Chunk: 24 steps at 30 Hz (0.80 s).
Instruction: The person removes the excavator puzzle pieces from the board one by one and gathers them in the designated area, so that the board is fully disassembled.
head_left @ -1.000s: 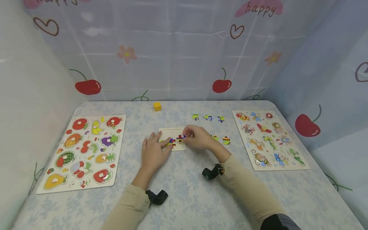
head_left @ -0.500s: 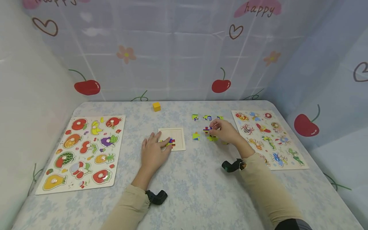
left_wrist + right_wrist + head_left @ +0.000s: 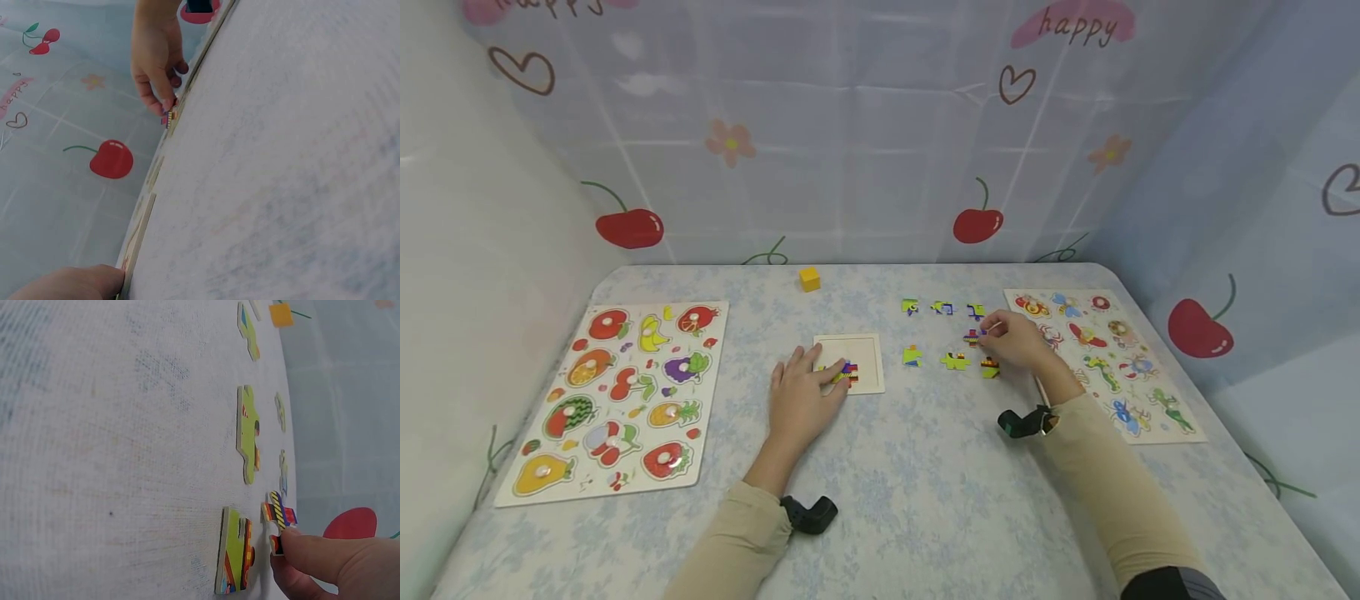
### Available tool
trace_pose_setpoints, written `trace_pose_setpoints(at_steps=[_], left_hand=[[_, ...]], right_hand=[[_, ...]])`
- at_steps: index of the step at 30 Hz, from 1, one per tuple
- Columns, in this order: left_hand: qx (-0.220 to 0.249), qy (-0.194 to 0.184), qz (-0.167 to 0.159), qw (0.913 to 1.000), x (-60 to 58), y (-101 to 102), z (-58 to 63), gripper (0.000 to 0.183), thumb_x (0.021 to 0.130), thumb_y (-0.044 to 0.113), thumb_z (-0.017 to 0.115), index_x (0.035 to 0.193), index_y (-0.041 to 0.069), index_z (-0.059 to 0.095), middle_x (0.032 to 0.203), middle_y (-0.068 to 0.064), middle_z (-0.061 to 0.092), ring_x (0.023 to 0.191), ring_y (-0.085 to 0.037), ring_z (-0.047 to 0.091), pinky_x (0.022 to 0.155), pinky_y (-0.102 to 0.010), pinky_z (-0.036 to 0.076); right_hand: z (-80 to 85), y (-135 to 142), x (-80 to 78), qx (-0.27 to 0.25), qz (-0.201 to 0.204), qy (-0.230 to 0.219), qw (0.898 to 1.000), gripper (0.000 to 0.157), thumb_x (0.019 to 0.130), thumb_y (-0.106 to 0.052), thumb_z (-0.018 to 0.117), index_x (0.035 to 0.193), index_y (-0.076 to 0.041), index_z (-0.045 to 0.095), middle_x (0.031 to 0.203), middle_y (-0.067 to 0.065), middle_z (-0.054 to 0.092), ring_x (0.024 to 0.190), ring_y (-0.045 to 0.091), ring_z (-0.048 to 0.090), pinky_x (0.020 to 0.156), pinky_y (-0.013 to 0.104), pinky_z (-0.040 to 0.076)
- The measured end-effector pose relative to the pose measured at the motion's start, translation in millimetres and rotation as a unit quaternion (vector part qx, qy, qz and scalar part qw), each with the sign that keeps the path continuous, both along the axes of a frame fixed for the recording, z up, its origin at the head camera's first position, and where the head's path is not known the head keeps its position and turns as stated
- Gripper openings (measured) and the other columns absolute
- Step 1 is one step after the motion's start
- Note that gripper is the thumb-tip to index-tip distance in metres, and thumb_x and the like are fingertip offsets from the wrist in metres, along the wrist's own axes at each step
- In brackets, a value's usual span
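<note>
My right hand (image 3: 1017, 340) pinches a red, blue and yellow jigsaw piece (image 3: 279, 515) between thumb and fingertips, among the loose pieces at the right. In the right wrist view that piece tilts, with its striped band showing. My left hand (image 3: 801, 396) rests with spread fingers on the small wooden puzzle frame (image 3: 867, 350), partly covering the pieces (image 3: 848, 371) inside it. Just below the held piece lies a green and red piece (image 3: 990, 367). A green piece (image 3: 955, 362) and a yellow-green piece with blue (image 3: 912, 357) lie further left.
Behind them sits a row of loose pieces (image 3: 942, 307). A fruit puzzle board (image 3: 647, 458) lies at the left. An insect puzzle board (image 3: 1075, 429), partly covered by the right arm, lies at the right. A yellow cube (image 3: 809, 279) stands near the back edge.
My right hand has carried the jigsaw piece from the frame's right side rightward to the loose pieces. The left hand has stayed on the frame.
</note>
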<state>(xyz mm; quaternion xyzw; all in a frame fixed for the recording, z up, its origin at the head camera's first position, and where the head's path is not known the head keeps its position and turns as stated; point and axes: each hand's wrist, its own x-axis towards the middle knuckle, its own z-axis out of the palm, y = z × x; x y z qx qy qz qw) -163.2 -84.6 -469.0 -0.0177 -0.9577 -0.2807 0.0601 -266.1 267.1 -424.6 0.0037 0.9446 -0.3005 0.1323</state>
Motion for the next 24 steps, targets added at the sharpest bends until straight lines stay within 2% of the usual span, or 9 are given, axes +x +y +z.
trace_pose_setpoints(at_steps=[8, 15, 24], left_hand=[[-0.005, 0.008, -0.001, 1.0, -1.3, 0, -3.4, 0.041, 0.095, 0.049, 0.057, 0.131, 0.033, 0.065, 0.159, -0.007, 0.04, 0.152, -0.034, 0.024, 0.122, -0.062, 0.013], [-0.004, 0.009, -0.002, 0.9999, -1.3, -1, -4.0, 0.041, 0.095, 0.05, 0.056, 0.132, 0.033, 0.064, 0.159, -0.007, 0.039, 0.152, -0.033, 0.024, 0.122, -0.061, 0.013], [-0.003, 0.005, -0.002, 1.0, -1.6, -1, -4.8, 0.041, 0.095, 0.049, 0.058, 0.132, 0.033, 0.064, 0.159, -0.006, 0.039, 0.152, -0.032, 0.024, 0.122, -0.06, 0.012]], right_hand=[[2.0, -1, -1.6, 0.037, 0.003, 0.022, 0.999, 0.025, 0.097, -0.024, 0.064, 0.117, -0.01, 0.061, 0.11, 0.013, 0.062, 0.096, 0.027, 0.056, 0.08, 0.037, 0.047], [3.6, -6, -1.0, 0.071, 0.001, 0.024, 0.997, 0.025, 0.096, -0.026, 0.065, 0.117, -0.012, 0.062, 0.11, 0.011, 0.062, 0.095, 0.027, 0.056, 0.08, 0.038, 0.047], [4.6, -10, 5.2, 0.083, 0.002, 0.036, 0.996, 0.024, 0.097, -0.029, 0.063, 0.115, -0.013, 0.062, 0.107, 0.009, 0.061, 0.092, 0.026, 0.055, 0.076, 0.036, 0.045]])
